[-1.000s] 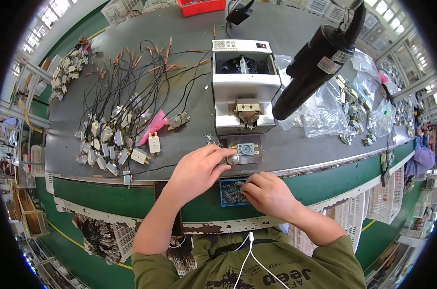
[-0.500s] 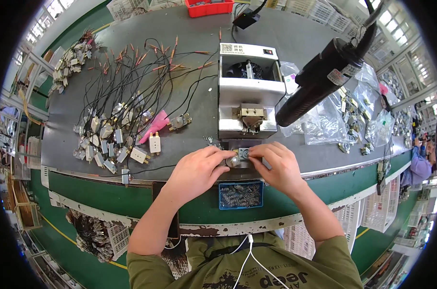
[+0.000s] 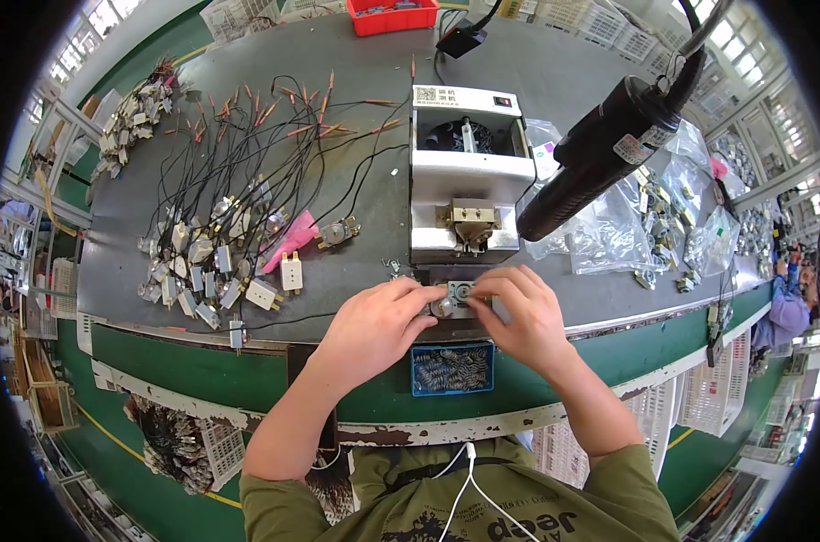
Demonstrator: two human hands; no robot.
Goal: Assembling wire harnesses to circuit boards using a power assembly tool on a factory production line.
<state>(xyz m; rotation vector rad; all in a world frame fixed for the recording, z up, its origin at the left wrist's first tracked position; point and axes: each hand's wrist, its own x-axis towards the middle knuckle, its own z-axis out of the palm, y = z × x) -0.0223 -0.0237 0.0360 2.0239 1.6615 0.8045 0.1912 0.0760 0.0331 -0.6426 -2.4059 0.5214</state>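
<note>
Between my hands, in front of the machine, lies a small metal part [image 3: 461,290] with a plate and a round side, its kind too small to tell. My left hand [image 3: 378,321] pinches its left side between thumb and fingers. My right hand [image 3: 518,312] has its thumb and fingertips closed together at the part's right side; whether they grip it or something tiny is hidden. Just below, a blue tray [image 3: 452,370] holds many small metal pieces. A screw feeder machine [image 3: 473,167] stands beyond my hands.
A black electric screwdriver [image 3: 600,154] hangs slanting at the right. Wired switch-like parts [image 3: 207,257] with black leads heap on the left. A pink strip [image 3: 294,239] lies beside them. Clear plastic bags [image 3: 600,230] and small parts cover the right. A red bin [image 3: 392,16] sits at the back.
The small metal part and my left hand have shifted slightly right and down. My right fingertips have shifted a little at the part's right side.
</note>
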